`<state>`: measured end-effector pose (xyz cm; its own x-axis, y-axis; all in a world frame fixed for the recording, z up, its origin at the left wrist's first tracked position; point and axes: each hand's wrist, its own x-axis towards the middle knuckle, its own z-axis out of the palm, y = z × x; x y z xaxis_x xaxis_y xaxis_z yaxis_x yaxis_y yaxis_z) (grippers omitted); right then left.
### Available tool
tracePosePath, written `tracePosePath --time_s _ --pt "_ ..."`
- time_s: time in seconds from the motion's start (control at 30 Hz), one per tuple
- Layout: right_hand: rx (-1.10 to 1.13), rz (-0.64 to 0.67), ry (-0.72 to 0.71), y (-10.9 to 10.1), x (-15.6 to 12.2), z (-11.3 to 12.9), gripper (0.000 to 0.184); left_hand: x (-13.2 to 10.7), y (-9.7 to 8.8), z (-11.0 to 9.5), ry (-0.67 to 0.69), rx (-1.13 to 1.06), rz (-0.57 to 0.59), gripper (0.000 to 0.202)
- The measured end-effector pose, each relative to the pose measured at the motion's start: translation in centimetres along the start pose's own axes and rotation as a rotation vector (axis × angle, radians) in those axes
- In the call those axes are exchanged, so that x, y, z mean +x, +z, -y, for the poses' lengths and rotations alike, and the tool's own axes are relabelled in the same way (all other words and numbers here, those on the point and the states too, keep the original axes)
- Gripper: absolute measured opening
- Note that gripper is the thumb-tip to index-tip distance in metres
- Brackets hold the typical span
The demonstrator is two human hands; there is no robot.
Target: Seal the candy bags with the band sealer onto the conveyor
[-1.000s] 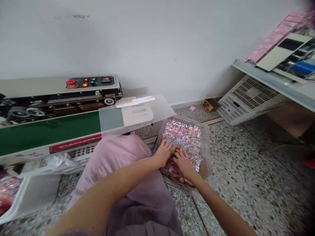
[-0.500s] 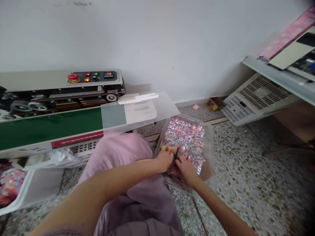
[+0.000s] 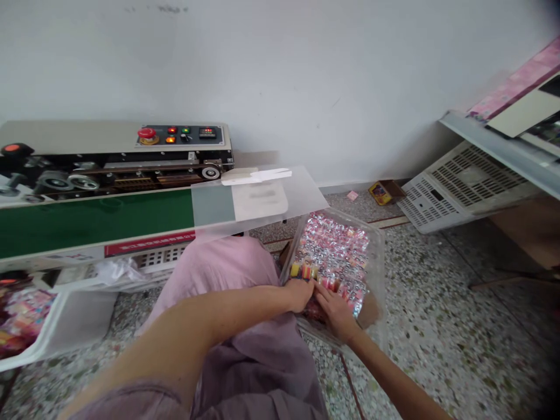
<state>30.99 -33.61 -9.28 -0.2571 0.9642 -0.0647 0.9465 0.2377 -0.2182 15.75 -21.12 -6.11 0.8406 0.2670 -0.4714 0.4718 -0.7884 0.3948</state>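
Observation:
A clear plastic bin (image 3: 380,256) stands on the floor by my right knee, filled with rows of shiny pink-and-silver small packets (image 3: 336,242). My left hand (image 3: 301,294) is low at the bin's left side, fingers curled against a short row of yellow-and-red packets (image 3: 301,271). Close beside it, my right hand (image 3: 336,310) rests on the packets with its fingers stretched forward, their tips nearly meeting the left hand. Darker reddish contents show under my wrists. Some fingertips are hidden.
A sealing machine (image 3: 184,140) with a green conveyor belt (image 3: 96,221) runs along the wall at left. White plates (image 3: 260,201) lie at its end. A white tub (image 3: 83,318) of packets is at lower left. At right are a crate (image 3: 441,192), a small box (image 3: 385,191) and a table (image 3: 490,137).
Both hands have shifted slightly and drawn closer together. More of the yellow-and-red row now shows in front of my left hand. The view has turned a little left.

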Motion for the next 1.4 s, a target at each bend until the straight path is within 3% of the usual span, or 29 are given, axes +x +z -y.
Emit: tracePosePath --time_s 0.13,0.3,0.43,0.67,0.83,1.0,1.1,1.17,1.27,1.4 --pt "-0.116 -0.060 -0.022 0.1 -0.4 0.0 0.039 -0.1 -0.8 0.0 0.035 -0.018 -0.028 0.046" --pt "-0.159 -0.173 -0.095 0.3 -0.3 -0.6 0.044 -0.3 -1.8 0.2 0.033 -0.044 -0.051 0.038" --pt "-0.143 -0.204 -0.047 -1.3 0.5 -0.6 0.043 -1.5 -3.6 0.8 0.032 -0.064 -0.092 0.041" --pt "0.035 -0.042 -0.004 -7.6 2.7 0.3 0.025 -4.2 -7.2 1.4 0.056 -0.062 -0.156 0.031" --pt "0.065 -0.041 -0.008 -14.6 4.8 0.0 0.025 -5.9 -13.1 1.5 0.118 -0.043 -0.249 0.037" --pt "-0.053 -0.118 -0.059 -23.5 10.7 1.2 0.026 -10.3 -21.9 3.1 0.117 0.025 -0.385 0.036" --pt "-0.082 -0.129 -0.078 -28.0 16.2 2.7 0.019 -13.7 -26.4 5.5 0.021 0.038 -0.463 0.040" --pt "-0.070 -0.150 -0.105 -29.8 20.2 3.8 0.019 -15.6 -28.5 7.9 -0.067 0.042 -0.540 0.039" --pt "-0.056 -0.158 -0.157 -30.2 25.9 5.2 0.022 -17.0 -29.9 12.3 -0.157 0.054 -0.608 0.035" --pt "-0.122 -0.124 -0.191 -26.7 31.8 6.3 0.025 -15.9 -27.9 17.5 -0.289 0.052 -0.626 0.024"
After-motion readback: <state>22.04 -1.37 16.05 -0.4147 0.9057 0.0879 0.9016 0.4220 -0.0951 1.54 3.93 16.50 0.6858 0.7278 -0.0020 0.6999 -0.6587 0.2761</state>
